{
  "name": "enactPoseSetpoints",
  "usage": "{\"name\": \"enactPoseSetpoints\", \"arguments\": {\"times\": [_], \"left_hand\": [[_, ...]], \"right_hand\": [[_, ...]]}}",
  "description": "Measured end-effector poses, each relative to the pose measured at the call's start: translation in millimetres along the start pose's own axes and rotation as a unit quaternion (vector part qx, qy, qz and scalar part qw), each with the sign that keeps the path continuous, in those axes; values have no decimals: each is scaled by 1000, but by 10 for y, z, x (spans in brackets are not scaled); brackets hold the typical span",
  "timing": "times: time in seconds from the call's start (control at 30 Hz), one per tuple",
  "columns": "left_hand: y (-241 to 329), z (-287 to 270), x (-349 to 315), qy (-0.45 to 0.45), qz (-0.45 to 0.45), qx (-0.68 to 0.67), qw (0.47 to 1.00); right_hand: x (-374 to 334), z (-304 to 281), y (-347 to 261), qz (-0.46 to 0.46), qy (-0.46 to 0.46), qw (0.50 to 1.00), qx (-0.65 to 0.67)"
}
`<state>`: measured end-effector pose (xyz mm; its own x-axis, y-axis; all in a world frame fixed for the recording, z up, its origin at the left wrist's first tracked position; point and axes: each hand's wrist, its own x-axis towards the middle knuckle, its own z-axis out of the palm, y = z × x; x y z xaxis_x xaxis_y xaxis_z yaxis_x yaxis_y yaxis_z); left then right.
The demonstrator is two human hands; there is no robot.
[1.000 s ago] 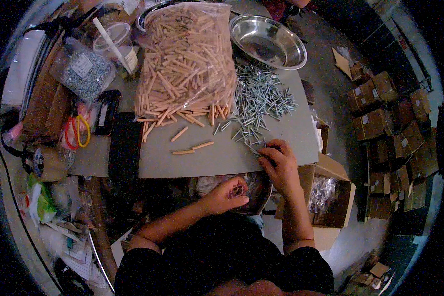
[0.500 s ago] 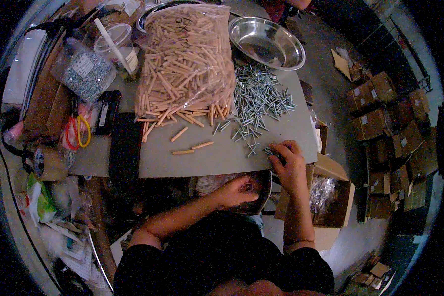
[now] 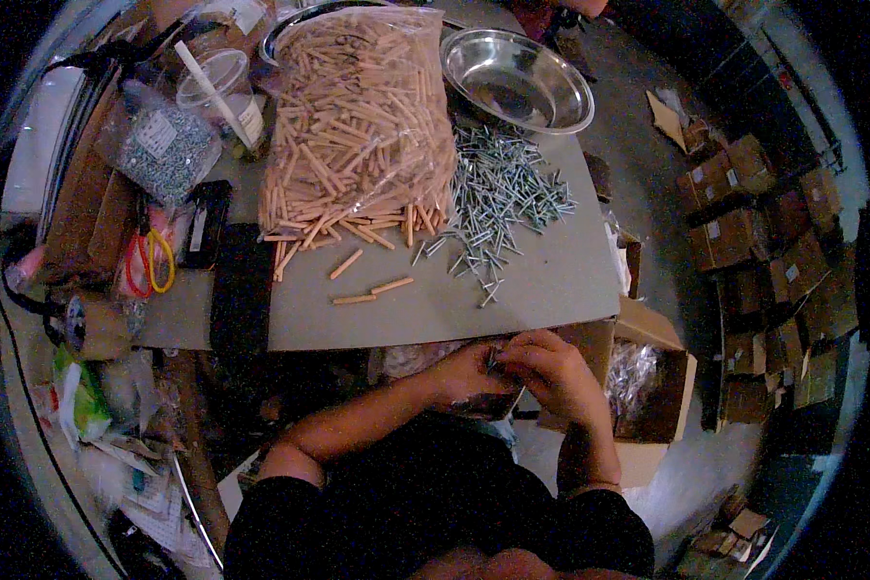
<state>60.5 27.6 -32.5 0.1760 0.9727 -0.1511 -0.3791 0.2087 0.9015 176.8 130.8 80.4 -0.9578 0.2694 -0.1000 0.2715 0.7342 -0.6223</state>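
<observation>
My right hand [image 3: 548, 372] is closed, its fingertips pinched around a few screws [image 3: 494, 359] that show only as a small dark metallic patch. It meets my left hand [image 3: 469, 375] just below the table's front edge. The left fingers are curled; what they hold is hidden. Beyond them on the table lies a loose pile of silver screws [image 3: 512, 184]. Left of the pile, a large clear plastic bag [image 3: 358, 116] full of wooden dowels lies with its near end open. Three loose dowels [image 3: 392, 286] rest in front of the bag.
A steel bowl [image 3: 522, 82] stands behind the screws. At the left are a bag of small metal parts [image 3: 169, 145], a clear plastic cup [image 3: 213, 82] and scissors with red and yellow handles [image 3: 160, 261]. An open carton [image 3: 681, 387] stands right of my right forearm; stacked cartons [image 3: 730, 237] stand farther right.
My right hand has left the tabletop with screws from beside the pile and come down and left to my left hand. The left hand stays almost in place.
</observation>
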Motion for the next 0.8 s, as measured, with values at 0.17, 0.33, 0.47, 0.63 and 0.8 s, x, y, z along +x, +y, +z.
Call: {"name": "enactPoseSetpoints", "arguments": {"times": [0.17, 0.33, 0.47, 0.63, 0.8], "left_hand": [[-67, -9, -67, 36, 98, 105, 989], [231, -4, -282, 6, 123, 101, 987], [124, 37, -421, 137, 174, 142, 965], [105, 35, -558, 261, 266, 303, 877], [107, 18, -580, 262, 301, 342, 851]], "right_hand": [[-92, 2, 11, 4, 11, 999, 43], [-28, -23, -158, -111, -12, 991, -77], [-65, 131, -70, -80, 55, 995, 17], [-40, 195, -58, -91, 87, 991, 36], [11, 278, -101, -68, 51, 993, 79]]}}
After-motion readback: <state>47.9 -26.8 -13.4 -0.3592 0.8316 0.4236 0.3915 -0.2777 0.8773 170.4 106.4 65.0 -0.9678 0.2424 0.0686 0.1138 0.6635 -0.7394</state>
